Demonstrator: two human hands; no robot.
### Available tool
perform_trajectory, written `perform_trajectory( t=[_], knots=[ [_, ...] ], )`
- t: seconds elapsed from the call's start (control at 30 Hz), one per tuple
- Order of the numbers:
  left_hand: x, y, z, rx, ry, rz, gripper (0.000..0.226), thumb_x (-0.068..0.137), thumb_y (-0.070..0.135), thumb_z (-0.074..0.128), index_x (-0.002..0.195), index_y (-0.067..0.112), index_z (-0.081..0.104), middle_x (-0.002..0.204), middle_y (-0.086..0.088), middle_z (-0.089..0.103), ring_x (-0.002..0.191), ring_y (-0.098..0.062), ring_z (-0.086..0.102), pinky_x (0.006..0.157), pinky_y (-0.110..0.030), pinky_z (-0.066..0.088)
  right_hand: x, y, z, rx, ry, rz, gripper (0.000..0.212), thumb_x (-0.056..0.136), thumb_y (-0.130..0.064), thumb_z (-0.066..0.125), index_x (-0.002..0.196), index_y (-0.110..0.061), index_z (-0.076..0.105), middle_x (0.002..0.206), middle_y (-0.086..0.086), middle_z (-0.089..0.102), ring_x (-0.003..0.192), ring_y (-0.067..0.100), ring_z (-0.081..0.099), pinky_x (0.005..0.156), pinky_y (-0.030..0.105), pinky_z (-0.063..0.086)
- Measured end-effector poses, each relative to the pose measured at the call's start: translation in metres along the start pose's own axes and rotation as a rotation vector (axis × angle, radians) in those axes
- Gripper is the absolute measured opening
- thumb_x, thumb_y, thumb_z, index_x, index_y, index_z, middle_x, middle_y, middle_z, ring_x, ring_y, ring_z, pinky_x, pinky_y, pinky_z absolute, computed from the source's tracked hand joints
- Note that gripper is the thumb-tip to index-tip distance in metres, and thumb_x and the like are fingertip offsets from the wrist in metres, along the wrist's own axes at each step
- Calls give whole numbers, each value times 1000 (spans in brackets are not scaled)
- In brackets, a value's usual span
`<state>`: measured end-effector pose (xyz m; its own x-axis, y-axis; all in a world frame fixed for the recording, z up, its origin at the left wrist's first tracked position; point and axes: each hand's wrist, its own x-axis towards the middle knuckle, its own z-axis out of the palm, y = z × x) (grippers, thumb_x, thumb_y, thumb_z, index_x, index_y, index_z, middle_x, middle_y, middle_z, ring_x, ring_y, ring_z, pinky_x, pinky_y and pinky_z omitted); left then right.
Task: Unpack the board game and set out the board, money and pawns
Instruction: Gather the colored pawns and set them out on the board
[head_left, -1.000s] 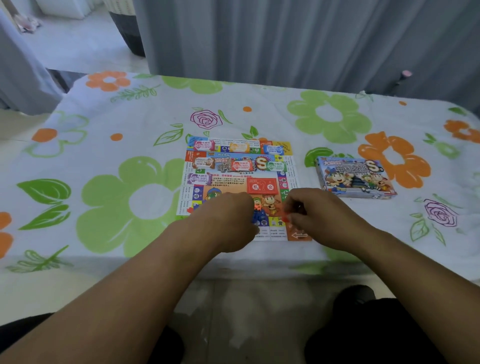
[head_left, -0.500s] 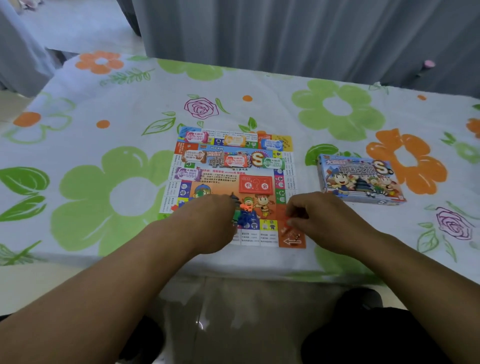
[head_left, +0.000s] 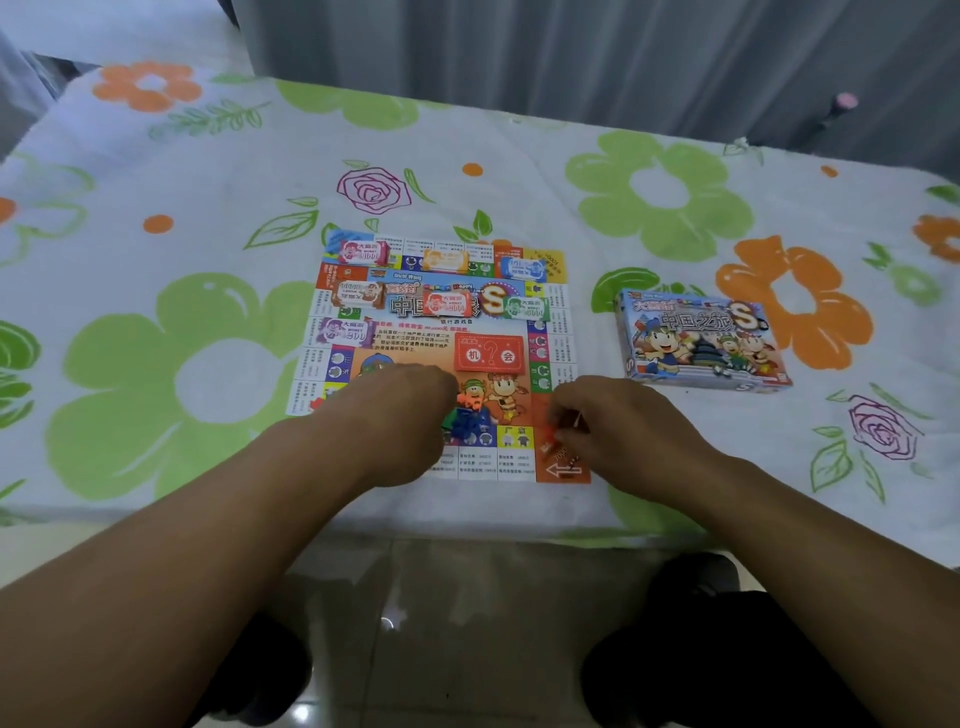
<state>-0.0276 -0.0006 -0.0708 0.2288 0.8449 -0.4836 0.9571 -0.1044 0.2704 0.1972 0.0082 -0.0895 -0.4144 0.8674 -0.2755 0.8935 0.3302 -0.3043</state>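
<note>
Both forearms reach in from the near edge, wrists low over the board (head_left: 415, 343), which lies flat and unfolded on the flowered tablecloth (head_left: 208, 182). The left hand (head_left: 400, 415) is knuckles-up, fingers curled down over the board's near part, right against a small heap of blue, green and orange pawns (head_left: 470, 415); whether it grips any, I cannot tell. The right hand (head_left: 618, 426) sits over the near right corner, thumb and fingers pinched together on a small red pawn (head_left: 550, 434) just above the arrow square (head_left: 563, 470). Little stacks of money (head_left: 449, 304) sit across the board's far half. The box (head_left: 701, 338) rests closed, off to the right.
</note>
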Motion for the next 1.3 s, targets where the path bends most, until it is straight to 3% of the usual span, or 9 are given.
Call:
perform_trajectory(
  t=[0.13, 0.33, 0.5, 0.83, 1.03, 1.3],
  knots=[
    [0, 0, 1, 8, 6, -3, 38, 95, 8, 52, 132, 19, 54, 126, -4, 59, 107, -21, 58, 87, -32, 52, 2, -3, 4, -31, -3, -12, 7, 96, -26, 59, 100, -24, 64, 112, -3, 67, 95, 17, 63, 79, 36, 55],
    [1, -2, 1, -3, 16, -5, 38, 96, 12, 56, 133, 21, 54, 125, -3, 59, 109, -20, 59, 89, -32, 52, 3, -5, 8, -129, -5, -62, 12, 99, -35, 55, 103, -25, 59, 114, -3, 66, 91, 15, 63, 72, 24, 45],
    [4, -4, 3, -8, 25, 1, 36, 96, 13, 56, 132, 20, 55, 123, -2, 60, 96, -15, 54, 84, -29, 50, 3, -5, 7, -144, -8, -67, 13, 99, -37, 54, 104, -26, 59, 112, -3, 65, 91, 14, 63, 71, 24, 44],
    [8, -3, 5, -21, 23, -1, 35, 95, 15, 58, 130, 18, 55, 121, -3, 59, 97, -18, 55, 83, -30, 50, 4, -14, -1, -101, 89, -88, 20, 92, -37, 58, 106, -23, 59, 104, -5, 61, 91, 17, 58, 69, 31, 49],
    [9, -5, 1, -23, 60, -7, 30, 93, 16, 61, 123, 20, 58, 117, 0, 62, 92, -15, 53, 79, -27, 47, 22, -40, 8, -57, 93, -192, 29, 96, -24, 61, 126, -22, 61, 116, 2, 64, 101, 24, 60, 79, 34, 51],
    [7, -13, -5, -41, 76, -34, 28, 92, 20, 64, 120, 21, 59, 116, 1, 63, 97, -16, 59, 83, -31, 54, 33, -50, 19, -170, 96, -230, 39, 97, -32, 62, 135, -24, 54, 125, 3, 62, 106, 23, 62, 87, 35, 54]
  ],
)
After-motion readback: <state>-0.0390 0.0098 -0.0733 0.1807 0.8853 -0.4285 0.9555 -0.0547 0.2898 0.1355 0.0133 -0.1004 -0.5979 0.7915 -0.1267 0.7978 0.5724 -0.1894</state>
